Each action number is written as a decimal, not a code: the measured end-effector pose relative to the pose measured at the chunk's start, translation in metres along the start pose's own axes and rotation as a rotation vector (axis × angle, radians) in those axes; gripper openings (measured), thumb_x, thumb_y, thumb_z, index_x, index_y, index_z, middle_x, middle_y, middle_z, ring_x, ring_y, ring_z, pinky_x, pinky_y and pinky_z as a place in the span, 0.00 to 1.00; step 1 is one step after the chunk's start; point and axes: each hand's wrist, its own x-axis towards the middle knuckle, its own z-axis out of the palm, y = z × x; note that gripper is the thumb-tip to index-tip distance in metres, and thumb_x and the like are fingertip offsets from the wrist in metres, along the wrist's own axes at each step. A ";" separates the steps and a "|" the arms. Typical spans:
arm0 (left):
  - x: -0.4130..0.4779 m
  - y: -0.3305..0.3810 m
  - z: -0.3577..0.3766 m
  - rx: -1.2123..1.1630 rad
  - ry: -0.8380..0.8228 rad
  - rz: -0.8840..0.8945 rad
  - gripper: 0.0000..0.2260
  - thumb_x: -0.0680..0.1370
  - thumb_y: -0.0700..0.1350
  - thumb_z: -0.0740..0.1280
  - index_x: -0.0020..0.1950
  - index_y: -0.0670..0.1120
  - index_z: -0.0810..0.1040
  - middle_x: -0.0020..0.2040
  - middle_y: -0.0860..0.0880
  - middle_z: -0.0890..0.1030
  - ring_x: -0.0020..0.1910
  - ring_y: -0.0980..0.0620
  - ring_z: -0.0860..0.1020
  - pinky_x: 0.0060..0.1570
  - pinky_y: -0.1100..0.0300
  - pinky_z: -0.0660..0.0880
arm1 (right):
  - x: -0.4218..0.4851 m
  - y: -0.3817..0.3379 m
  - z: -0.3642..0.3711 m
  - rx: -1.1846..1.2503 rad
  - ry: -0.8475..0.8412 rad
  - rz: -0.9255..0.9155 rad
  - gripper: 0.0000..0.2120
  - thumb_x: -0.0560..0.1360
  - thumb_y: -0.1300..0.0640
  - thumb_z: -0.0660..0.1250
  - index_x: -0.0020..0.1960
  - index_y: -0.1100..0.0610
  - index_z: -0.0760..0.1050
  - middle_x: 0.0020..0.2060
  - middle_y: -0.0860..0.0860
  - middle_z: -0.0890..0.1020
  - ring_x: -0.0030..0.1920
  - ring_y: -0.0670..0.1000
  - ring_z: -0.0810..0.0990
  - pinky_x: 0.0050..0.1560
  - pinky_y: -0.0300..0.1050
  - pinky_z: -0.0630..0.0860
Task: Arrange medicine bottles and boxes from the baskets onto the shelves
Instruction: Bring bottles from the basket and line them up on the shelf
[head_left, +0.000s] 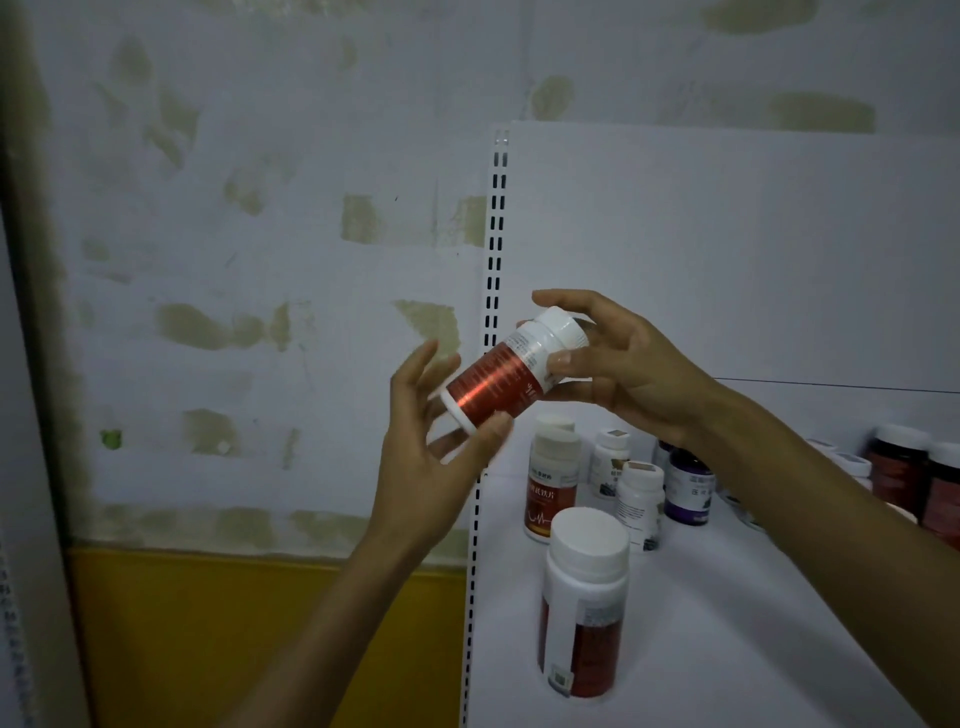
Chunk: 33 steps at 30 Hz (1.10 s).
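Red-labelled bottle (498, 382): held in the air at the left edge of the shelf (753, 597). Long axis tilted, cap up-right, base down-left. Right hand (623, 369) fingers clamped on cap end; left hand (426, 457) fingers pinching base. Shelf space lies below, rightward.

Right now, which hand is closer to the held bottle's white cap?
Right. The right hand pinches the bottle below its cap; the left hand holds the opposite, bottom end.
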 end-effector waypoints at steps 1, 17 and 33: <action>0.003 -0.002 -0.001 -0.097 -0.005 -0.098 0.27 0.71 0.56 0.72 0.67 0.59 0.65 0.63 0.55 0.73 0.59 0.54 0.77 0.48 0.62 0.79 | 0.003 0.000 0.000 -0.019 -0.009 0.000 0.24 0.67 0.64 0.69 0.61 0.51 0.74 0.55 0.53 0.79 0.52 0.53 0.82 0.47 0.48 0.81; 0.004 -0.098 0.018 0.163 -0.146 -0.524 0.28 0.76 0.55 0.65 0.73 0.52 0.61 0.73 0.52 0.66 0.70 0.53 0.66 0.60 0.60 0.66 | 0.096 0.052 -0.027 -0.755 0.320 0.159 0.19 0.69 0.55 0.76 0.56 0.56 0.73 0.51 0.51 0.74 0.50 0.53 0.77 0.43 0.49 0.83; 0.005 -0.104 0.050 0.073 -0.313 -0.533 0.32 0.73 0.63 0.46 0.76 0.56 0.53 0.73 0.58 0.61 0.63 0.66 0.59 0.59 0.68 0.55 | 0.098 0.091 -0.057 -0.799 0.434 0.382 0.22 0.68 0.51 0.77 0.55 0.59 0.74 0.51 0.53 0.75 0.51 0.56 0.79 0.44 0.51 0.83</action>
